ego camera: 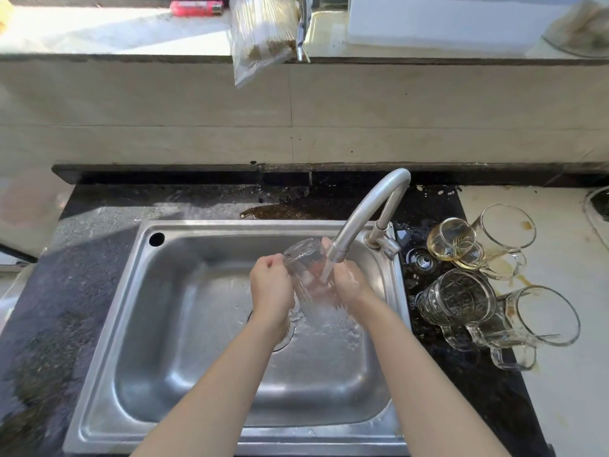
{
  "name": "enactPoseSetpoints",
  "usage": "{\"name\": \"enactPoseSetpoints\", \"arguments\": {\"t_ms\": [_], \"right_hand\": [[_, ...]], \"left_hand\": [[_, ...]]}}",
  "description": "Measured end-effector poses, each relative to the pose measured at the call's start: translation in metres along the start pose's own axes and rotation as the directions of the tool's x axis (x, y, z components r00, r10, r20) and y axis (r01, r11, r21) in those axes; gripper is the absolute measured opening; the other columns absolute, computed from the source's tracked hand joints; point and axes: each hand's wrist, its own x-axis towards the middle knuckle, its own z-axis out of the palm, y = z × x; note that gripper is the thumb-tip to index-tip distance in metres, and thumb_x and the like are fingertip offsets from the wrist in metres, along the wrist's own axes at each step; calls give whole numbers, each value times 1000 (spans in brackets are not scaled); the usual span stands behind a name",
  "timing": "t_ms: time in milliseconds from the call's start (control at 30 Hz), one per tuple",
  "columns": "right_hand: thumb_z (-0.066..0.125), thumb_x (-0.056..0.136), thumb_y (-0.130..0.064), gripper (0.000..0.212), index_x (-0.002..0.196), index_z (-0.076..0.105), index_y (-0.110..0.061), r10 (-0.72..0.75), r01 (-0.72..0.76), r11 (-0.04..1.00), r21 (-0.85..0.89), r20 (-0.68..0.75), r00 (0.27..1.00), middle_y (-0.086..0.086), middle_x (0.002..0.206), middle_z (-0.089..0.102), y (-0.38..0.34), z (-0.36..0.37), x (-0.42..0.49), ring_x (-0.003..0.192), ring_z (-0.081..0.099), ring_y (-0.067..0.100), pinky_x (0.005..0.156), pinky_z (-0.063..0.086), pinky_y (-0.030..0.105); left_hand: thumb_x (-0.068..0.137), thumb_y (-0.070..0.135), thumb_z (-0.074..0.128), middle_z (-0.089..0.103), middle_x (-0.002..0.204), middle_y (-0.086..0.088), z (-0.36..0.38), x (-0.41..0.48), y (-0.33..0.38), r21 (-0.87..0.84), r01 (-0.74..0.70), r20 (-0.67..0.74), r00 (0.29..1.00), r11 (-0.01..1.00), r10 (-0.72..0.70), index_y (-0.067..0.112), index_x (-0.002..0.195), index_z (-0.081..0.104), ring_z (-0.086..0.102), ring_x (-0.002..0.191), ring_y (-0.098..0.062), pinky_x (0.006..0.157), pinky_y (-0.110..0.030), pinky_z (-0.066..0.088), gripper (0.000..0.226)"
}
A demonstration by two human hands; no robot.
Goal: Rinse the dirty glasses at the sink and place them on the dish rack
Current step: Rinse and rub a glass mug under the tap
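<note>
A clear ribbed glass (304,268) is held over the steel sink (184,324), base pointing away from me, under the running tap (365,219). My left hand (272,288) grips its left side. My right hand (346,282) holds its right side, with water streaming over the fingers. Several dirty glass mugs lie on their sides on the counter to the right of the sink: a small one with yellowish residue (453,239), a patterned one (458,298), and two larger ones (507,232) (543,316). No dish rack is in view.
A dark granite counter (82,285) surrounds the sink, wet behind it. A light counter (566,374) with brown spill stains lies to the right. On the ledge above sit a plastic bag of sticks (260,34) and a red lighter (196,8).
</note>
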Motion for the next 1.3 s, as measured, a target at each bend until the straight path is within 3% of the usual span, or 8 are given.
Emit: {"name": "enactPoseSetpoints", "arguments": {"t_ms": [233,333,433,567,700,933,1100,1300], "right_hand": [[63,77,-36,22,93,75,-28,-164,126,892,434,50,985,2,118,68,18,-1,-7,117,59,20,97,48,39],[58,76,-58,36,100,71,-34,-127,126,855,503,-31,991,-1,122,65,17,5,-14,118,58,22,90,52,40],[37,97,-51,32,91,63,-36,-171,210,936,282,-155,973,-4,102,67,7,6,-22,90,66,16,61,56,24],[31,99,-49,32,99,59,-34,-350,332,930,-155,-105,931,-7,87,65,6,0,-28,88,64,18,82,55,46],[46,94,-31,27,118,57,-25,-350,334,873,-355,19,936,-9,98,62,11,-17,-26,91,61,15,86,52,39],[33,92,-14,26,75,52,-8,-254,142,684,-715,-52,966,14,81,61,-2,-14,-14,73,66,36,64,57,49],[35,80,0,27,67,58,5,-2,-30,852,-523,-61,998,12,50,60,-3,-18,-19,37,59,20,39,47,25],[42,87,-12,29,66,56,2,-16,-13,912,-410,-67,998,11,49,60,-1,-19,-20,32,52,18,37,41,21]], "left_hand": [[94,42,49,22,37,9,4,-12,3,-348,394,29,911,851,-411,20,67,42,14,30,-7,36,-16,11,36],[83,59,56,22,43,7,3,-10,-1,-409,493,95,860,768,-502,19,64,41,14,32,-7,34,-16,11,47],[82,66,54,26,51,4,4,-10,-4,-357,541,124,835,761,-535,17,69,44,16,32,-6,32,-14,13,52],[96,56,40,22,33,6,7,-13,-6,-241,538,120,843,808,-525,19,71,42,14,21,-6,31,-6,20,45],[102,37,39,22,48,2,1,2,-12,-154,579,208,811,800,-547,18,75,43,15,25,-5,31,-6,18,34],[96,34,47,52,72,-4,-3,-5,-17,71,359,195,910,931,-366,16,84,58,48,58,-17,51,-24,39,24],[93,43,41,54,68,-8,-14,-17,-34,369,-243,93,970,897,224,1,69,53,48,65,-22,62,-37,37,50],[83,11,51,18,56,-1,-7,-22,-24,91,-120,49,992,989,116,22,52,22,16,56,-16,56,-32,13,44]]}}
